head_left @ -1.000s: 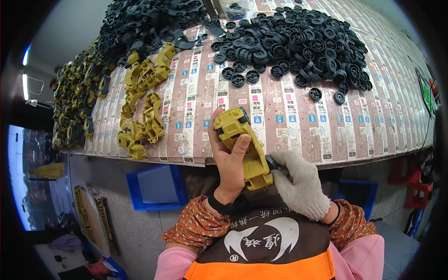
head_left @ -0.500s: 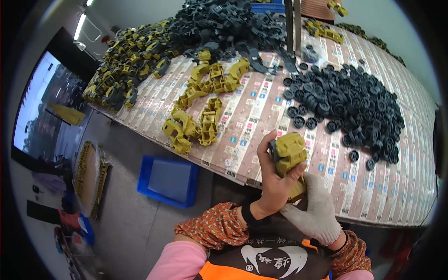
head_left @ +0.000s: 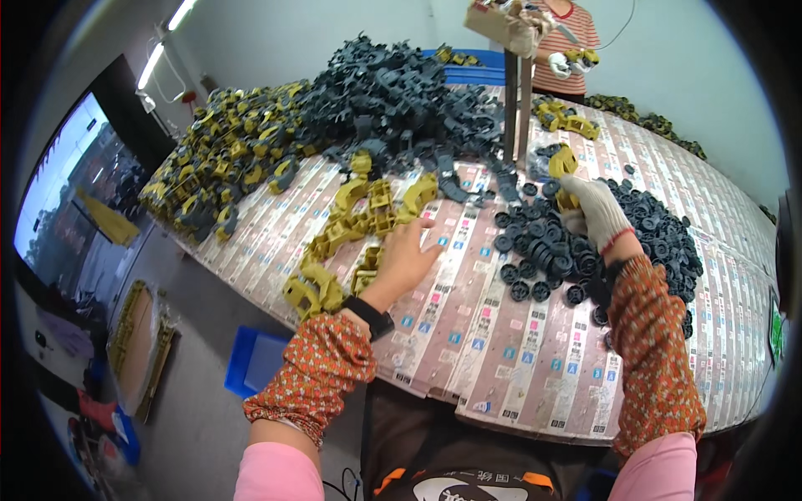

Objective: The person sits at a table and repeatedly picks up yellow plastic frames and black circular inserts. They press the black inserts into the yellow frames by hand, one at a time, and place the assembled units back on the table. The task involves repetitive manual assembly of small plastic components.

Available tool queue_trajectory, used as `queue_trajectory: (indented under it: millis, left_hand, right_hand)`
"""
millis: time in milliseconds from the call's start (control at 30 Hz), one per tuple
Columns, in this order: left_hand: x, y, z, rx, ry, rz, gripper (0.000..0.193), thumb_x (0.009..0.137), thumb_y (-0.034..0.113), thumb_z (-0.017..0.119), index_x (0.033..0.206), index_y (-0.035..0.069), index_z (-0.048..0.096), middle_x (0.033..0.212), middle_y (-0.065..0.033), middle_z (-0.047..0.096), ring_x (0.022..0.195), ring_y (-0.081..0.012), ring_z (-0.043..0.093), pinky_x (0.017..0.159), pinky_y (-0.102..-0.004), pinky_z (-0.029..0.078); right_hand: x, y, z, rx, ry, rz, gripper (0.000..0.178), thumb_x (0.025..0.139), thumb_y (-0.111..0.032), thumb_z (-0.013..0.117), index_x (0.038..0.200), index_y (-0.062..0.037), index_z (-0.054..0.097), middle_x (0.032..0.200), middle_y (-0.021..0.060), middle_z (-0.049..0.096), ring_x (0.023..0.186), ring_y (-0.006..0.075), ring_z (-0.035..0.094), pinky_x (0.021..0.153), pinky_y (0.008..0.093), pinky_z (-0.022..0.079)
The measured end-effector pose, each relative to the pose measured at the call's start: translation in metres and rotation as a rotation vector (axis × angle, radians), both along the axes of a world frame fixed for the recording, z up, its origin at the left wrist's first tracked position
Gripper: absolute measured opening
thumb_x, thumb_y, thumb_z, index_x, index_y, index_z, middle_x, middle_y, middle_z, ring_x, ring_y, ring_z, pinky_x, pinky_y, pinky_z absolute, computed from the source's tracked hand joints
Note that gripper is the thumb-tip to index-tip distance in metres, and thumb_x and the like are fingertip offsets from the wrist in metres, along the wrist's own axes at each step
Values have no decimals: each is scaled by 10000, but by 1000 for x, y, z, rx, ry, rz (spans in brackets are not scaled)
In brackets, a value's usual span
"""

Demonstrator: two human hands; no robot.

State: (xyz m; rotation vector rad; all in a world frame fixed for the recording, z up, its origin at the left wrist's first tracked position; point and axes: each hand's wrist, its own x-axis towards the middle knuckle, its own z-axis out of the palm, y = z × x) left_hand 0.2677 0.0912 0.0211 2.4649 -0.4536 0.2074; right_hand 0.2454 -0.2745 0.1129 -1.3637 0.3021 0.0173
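My bare left hand [head_left: 407, 260] reaches over the table with its fingers apart and nothing held. Beside it, partly behind the fingers, lies a group of yellow plastic toy vehicle bodies [head_left: 351, 224]. My right hand [head_left: 603, 215], in a pale knitted glove, is stretched toward the far right side. It is closed on a yellow toy vehicle body [head_left: 564, 162], which sticks out past the fingertips. Under and around that hand spreads a heap of small black wheels [head_left: 652, 230]; the glove and sleeve cover some of them.
Dark grey plastic parts [head_left: 376, 92] form a tall pile at the back, next to mixed yellow-and-grey pieces [head_left: 230, 146]. An upright post [head_left: 511, 108] stands on the table. Behind it is a person in a striped shirt [head_left: 576, 29]. A blue bin [head_left: 251, 359] sits on the floor.
My hands have parted from holding the yellow body together near me. The right has carried it far forward over the wheels; the left has let go and moved left. The view has tilted up.
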Motion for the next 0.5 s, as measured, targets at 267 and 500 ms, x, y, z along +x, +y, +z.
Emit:
queue_trajectory:
  millis: [267,500]
  left_hand:
    - [104,-24,-11,334,-90,156,619,913,333,775,1440,104,543,1361,-211,649,1346,-433,530,1032,-662,457]
    - [138,-15,-43,625,-134,185,810,870,376,787,1564,122,454,1272,-212,695,1319,-436,550,1058,-642,460]
  right_hand:
    - [1,-28,36,-530,-202,-198,515,1013,-227,655,1382,120,563,981,90,655,807,161,659,698,297,592]
    - [-133,-66,7,-729,-166,-231,378,1011,-148,657,1340,39,659,1004,39,702,816,84,623,676,267,523]
